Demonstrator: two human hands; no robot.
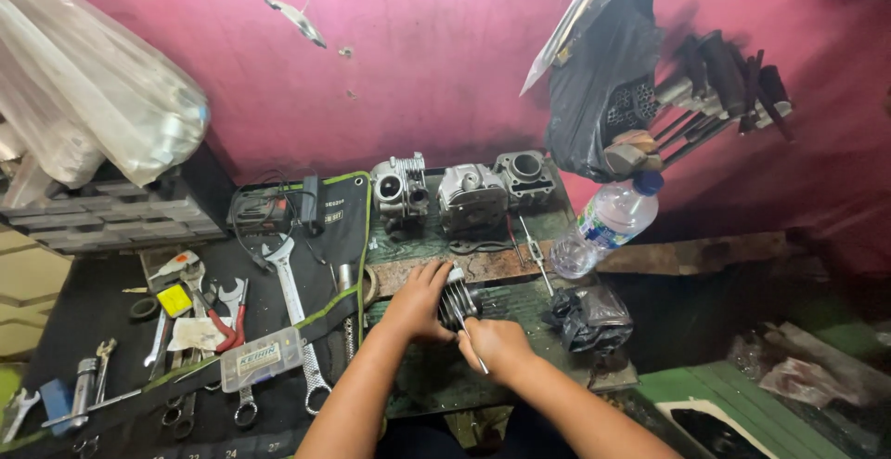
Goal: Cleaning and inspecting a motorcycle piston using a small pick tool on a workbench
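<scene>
The left hand (417, 303) lies spread over the left side of a finned metal engine part (457, 297), fingers stretched along its top and palm pressed against it, steadying rather than gripping it closed. That finned part sits near the middle of the green workbench (422, 380), just in front of a rusty flat bar (594, 260) running left to right. The right hand (495, 344) is curled in a fist around a thin metal tool (471, 346), whose tip meets the near side of the finned part and whose other end sticks out below the fist. Just right of the hands lies a crumpled black plastic bag (587, 315). Farther back, against the pink wall, stand three engine castings (469, 193) in a row, and a clear plastic water bottle (608, 222) with a blue cap leans to their right. To the left, a dark tool roll (102, 306) holds a large adjustable wrench (295, 306), red-handled pliers (227, 320), several spanners and a small clear plastic box (261, 359)
</scene>
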